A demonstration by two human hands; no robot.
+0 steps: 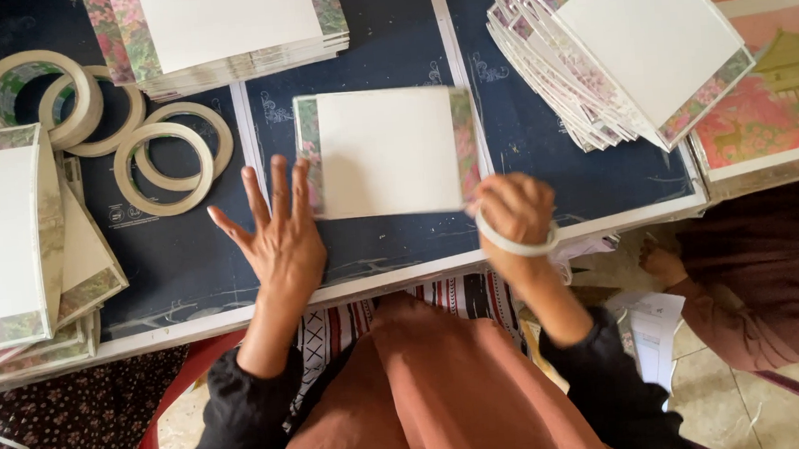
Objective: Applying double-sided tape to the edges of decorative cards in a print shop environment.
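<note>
Tape rolls: cream masking-tape rings (131,140) lie far left on the dark blue table (525,141).
My left hand (278,233): flat, fingers spread, holding nothing, fingertips touching the card's left floral edge.
Card: white square card with pink-green floral side borders (385,150), lying flat mid-table, between my hands.
My right hand (514,209): curled at the card's lower right corner, a tape ring (516,242) around the wrist; whether it pinches the card, I can't tell.
Stacks: matching floral-edged cards piled top left (226,26), top right (631,44).

Single head cam, on my head, pointing almost straight down at the dark table (186,258) in front of me. Close range: my forearms and lap fill the bottom, table edge crosses mid-frame. No second view.
</note>
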